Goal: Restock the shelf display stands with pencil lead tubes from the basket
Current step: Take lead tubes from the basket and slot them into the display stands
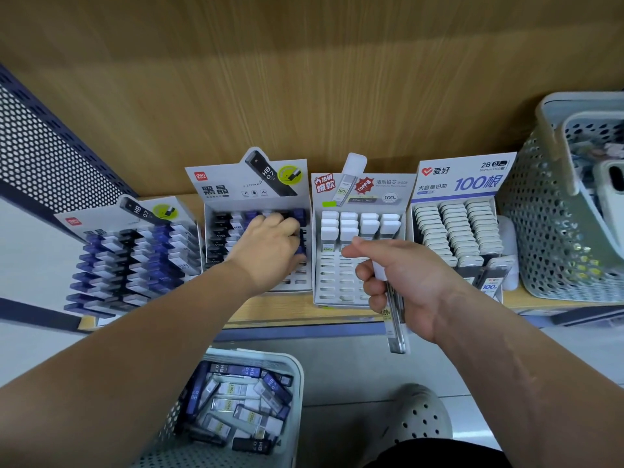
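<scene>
Four cardboard display stands line the wooden shelf. My left hand [266,244] reaches into the second stand [256,184], fingers curled over a blue tube [300,249] in its right column. My right hand [398,278] hovers in front of the third stand [358,265], shut on clear lead tubes [395,319] with white caps that hang down from the fist. That stand has white-capped tubes in its back rows and empty slots in front. Below, the pale basket [297,369] holds several loose blue, black and clear tubes.
The far-left stand [135,251] is full of blue and black tubes, and the far-right stand [459,231] holds grey-capped ones. A larger perforated basket [547,231] sits at the shelf's right end. A perforated metal panel [44,157] closes the left side. A grey shoe [418,417] stands on the floor.
</scene>
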`<state>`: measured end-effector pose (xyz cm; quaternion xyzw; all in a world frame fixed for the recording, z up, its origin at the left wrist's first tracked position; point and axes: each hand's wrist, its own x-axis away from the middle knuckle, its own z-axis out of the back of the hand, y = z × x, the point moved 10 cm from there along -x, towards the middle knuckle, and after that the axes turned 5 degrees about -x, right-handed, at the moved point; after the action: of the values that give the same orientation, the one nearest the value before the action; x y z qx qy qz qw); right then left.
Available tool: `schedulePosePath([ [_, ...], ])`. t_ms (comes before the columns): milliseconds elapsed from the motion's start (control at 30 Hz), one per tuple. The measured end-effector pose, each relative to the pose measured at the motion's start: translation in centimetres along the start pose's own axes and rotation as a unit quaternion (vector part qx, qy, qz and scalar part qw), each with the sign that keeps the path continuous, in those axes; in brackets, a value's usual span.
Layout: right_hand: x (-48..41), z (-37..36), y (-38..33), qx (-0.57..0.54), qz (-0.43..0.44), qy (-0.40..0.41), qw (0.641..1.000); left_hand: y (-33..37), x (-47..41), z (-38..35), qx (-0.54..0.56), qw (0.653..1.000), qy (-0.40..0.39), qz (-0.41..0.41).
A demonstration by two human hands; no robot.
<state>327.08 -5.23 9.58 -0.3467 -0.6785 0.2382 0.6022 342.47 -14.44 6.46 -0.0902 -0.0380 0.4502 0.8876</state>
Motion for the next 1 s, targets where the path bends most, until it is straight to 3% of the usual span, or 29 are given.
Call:
schedulePosePath([
  [200,0.1,-0.1,0.1,0.001,-0.003,0.002,1.0,-2.8,-0.1,2.9,0.058,0.991,0.101,0.063],
  [333,0.1,0.1,0.1,0.005,-0.001,0.004,1.0,-3.6,-0.7,3.5,0.089,0.988,0.096,0.077],
  [600,-0.3,0.8,0.4,-0.056,-0.013,0.023,0.998,-2.8,-2.6,4.5,0.061,0.993,0.096,0.028],
  [700,-0.6,1.5,0.6,-0.098,-0.021,0.035,0.994,-3.2,-3.4,4.1,0.067,0.995,0.07,0.031],
  [867,-1.1,2.1,0.8,-0.116,-0.025,0.048,0.992,-3.3,-4.6,3.2,0.047,0.998,-0.041,0.018],
  [1000,-1.1,2.0,0.7,-0.159,-0.023,0.044,0.986,-3.0,-4.6,2.6,-0.003,0.998,-0.044,0.036],
])
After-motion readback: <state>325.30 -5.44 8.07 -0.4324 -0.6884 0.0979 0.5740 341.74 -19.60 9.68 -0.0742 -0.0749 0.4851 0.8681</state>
